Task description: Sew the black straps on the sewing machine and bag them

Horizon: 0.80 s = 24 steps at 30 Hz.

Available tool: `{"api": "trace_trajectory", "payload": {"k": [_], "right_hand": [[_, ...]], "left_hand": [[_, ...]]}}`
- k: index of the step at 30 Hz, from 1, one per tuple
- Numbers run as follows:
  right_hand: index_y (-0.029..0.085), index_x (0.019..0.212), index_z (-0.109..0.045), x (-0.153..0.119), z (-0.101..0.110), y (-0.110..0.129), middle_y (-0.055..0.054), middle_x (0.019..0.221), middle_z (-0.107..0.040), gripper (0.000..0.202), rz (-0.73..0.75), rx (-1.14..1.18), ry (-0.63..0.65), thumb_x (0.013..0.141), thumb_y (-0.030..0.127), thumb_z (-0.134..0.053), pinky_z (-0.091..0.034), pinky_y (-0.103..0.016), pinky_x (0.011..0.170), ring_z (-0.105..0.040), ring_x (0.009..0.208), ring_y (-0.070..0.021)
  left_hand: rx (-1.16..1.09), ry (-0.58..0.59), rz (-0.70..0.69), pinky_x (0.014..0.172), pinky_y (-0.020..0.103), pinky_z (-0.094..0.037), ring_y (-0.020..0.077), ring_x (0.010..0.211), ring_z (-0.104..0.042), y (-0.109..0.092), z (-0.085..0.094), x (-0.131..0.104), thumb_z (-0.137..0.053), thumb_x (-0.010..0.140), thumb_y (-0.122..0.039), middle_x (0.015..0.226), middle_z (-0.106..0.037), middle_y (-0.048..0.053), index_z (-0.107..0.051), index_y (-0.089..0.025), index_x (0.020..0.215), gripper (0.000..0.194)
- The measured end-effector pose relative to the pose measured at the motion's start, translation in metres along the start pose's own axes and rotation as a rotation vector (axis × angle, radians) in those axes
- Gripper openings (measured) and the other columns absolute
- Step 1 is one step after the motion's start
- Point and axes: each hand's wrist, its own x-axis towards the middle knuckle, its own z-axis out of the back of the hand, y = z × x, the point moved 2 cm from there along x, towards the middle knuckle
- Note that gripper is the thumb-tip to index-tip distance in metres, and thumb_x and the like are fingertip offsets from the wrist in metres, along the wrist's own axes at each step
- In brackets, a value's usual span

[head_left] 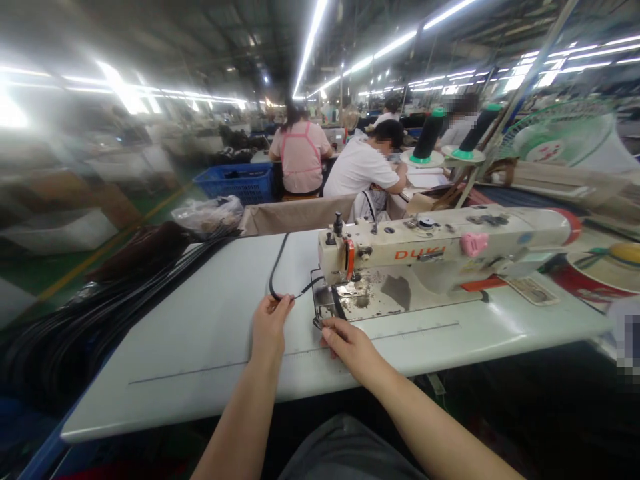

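My left hand (270, 323) is closed in a pinch on a narrow black strap (273, 270). One length of the strap curves up across the white table to its far edge; a short dark piece reaches from my fingers toward the sewing machine (385, 257). Close to the machine's needle plate (350, 291), my right hand (347, 340) pinches a dark strip end at the plate's front left corner. The strip looks like the same kind of strap, though my fingers cover part of it. Both wrists hover above the table's front half.
A printed ruler line (190, 372) runs along the white table (165, 333). A heap of black straps (115, 307) hangs over its left edge. Beyond are a blue crate (235, 183), two black thread cones (429, 137) and seated co-workers (303, 157). A green fan (560, 133) stands right.
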Motion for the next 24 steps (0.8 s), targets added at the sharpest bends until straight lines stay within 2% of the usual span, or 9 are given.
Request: {"api": "trace_trajectory", "payload": {"k": [4, 7, 11, 16, 20, 24], "right_hand": [[0.018, 0.090, -0.072, 0.015, -0.015, -0.011, -0.003, 0.075, -0.070, 0.043, -0.108, 0.167, 0.073, 0.092, 0.058, -0.059, -0.037, -0.023, 0.049, -0.047, 0.052, -0.0105], [0.017, 0.085, -0.071, 0.027, -0.026, -0.014, -0.002, 0.068, -0.068, 0.043, -0.136, 0.213, 0.113, 0.086, 0.060, -0.066, -0.029, -0.022, 0.045, -0.041, 0.047, -0.0089], [0.015, 0.084, -0.070, 0.038, -0.037, -0.009, -0.002, 0.066, -0.066, 0.051, -0.131, 0.262, 0.141, 0.087, 0.066, -0.059, -0.023, -0.022, 0.043, -0.035, 0.045, -0.0079], [0.015, 0.089, -0.070, 0.039, -0.047, 0.005, -0.001, 0.068, -0.060, 0.057, -0.107, 0.288, 0.193, 0.086, 0.069, -0.055, -0.020, -0.022, 0.044, -0.032, 0.046, -0.0072], [0.016, 0.086, -0.069, 0.039, -0.050, 0.013, 0.003, 0.062, -0.049, 0.052, -0.067, 0.238, 0.202, 0.090, 0.065, -0.052, -0.020, -0.023, 0.045, -0.028, 0.046, -0.0076], [0.018, 0.083, -0.066, 0.037, -0.045, 0.017, 0.004, 0.058, -0.045, 0.044, -0.015, 0.152, 0.181, 0.097, 0.056, -0.048, -0.027, -0.024, 0.050, -0.034, 0.051, -0.0110]], "left_hand": [[0.121, -0.037, -0.059, 0.100, 0.040, -0.058, 0.0203, 0.097, -0.074, -0.012, 0.020, -0.023, -0.084, 0.077, -0.045, 0.096, -0.076, 0.006, -0.066, -0.018, 0.096, 0.037], [0.199, -0.052, -0.111, 0.100, 0.040, -0.058, 0.0221, 0.101, -0.075, -0.022, 0.030, -0.039, -0.082, 0.080, -0.045, 0.102, -0.078, 0.007, -0.066, -0.020, 0.097, 0.034], [0.259, -0.028, -0.135, 0.100, 0.040, -0.058, 0.0236, 0.106, -0.075, -0.030, 0.039, -0.058, -0.079, 0.084, -0.044, 0.107, -0.079, 0.007, -0.066, -0.022, 0.099, 0.030], [0.272, -0.024, -0.139, 0.099, 0.038, -0.058, 0.0244, 0.109, -0.074, -0.035, 0.046, -0.071, -0.078, 0.085, -0.044, 0.109, -0.079, 0.008, -0.066, -0.023, 0.099, 0.028], [0.268, -0.031, -0.142, 0.100, 0.040, -0.058, 0.0257, 0.111, -0.074, -0.039, 0.050, -0.076, -0.078, 0.085, -0.044, 0.111, -0.079, 0.009, -0.066, -0.023, 0.099, 0.028], [0.260, -0.035, -0.128, 0.100, 0.040, -0.057, 0.0258, 0.108, -0.074, -0.042, 0.053, -0.079, -0.079, 0.084, -0.047, 0.108, -0.079, 0.009, -0.066, -0.022, 0.100, 0.032]]}}
